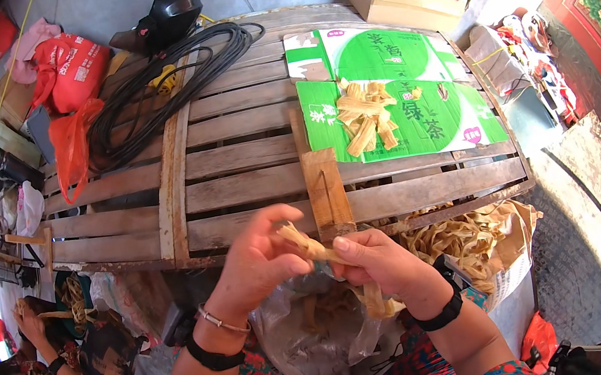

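Right now, in the head view, my right hand [378,259] pinches a pale husk strip [316,249] just before the table's near edge. My left hand [255,260] curls around its upper end; I can't tell whether it grips. 1 wooden block [330,210] stands between my hands and the slatted table [236,159]. Beyond lie green cardboard [326,137] bearing husk pieces [367,114], and a coiled black cable [200,87]. A clear plastic bag [280,336] sits below my hands.

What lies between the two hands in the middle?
In the head view: a twisted strip, apparently dried corn husk, pinched by the right hand, with the left hand curved near its upper end.
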